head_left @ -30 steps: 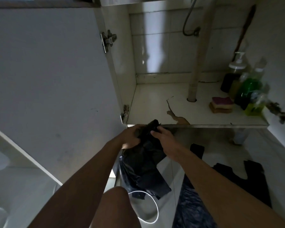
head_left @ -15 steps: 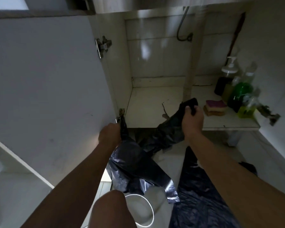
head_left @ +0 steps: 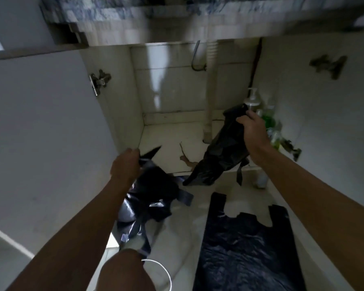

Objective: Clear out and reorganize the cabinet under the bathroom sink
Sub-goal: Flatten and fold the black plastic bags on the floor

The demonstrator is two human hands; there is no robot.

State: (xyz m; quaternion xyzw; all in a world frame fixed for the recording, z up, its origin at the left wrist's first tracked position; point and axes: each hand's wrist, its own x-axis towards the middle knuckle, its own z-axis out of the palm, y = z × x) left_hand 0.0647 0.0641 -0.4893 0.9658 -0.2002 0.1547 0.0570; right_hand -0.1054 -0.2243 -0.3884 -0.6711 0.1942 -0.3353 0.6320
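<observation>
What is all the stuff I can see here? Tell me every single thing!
Cabinet: one, white, open under the sink.
Cabinet doors: two, white, swung open on both sides.
Drain pipe: one, pale, upright inside the cabinet.
Bottles: a small cluster, one with a white pump and green ones, back right of the cabinet; exact count unclear.
Black plastic bags: three; a bunched one held over the cabinet's front edge, a crumpled one hanging lower left, and a flat one on the floor.
White loop: one, on the floor; unclear what it is.
Knee: one, bottom centre.
Hands: left hand and right hand, each gripping a bag.
</observation>
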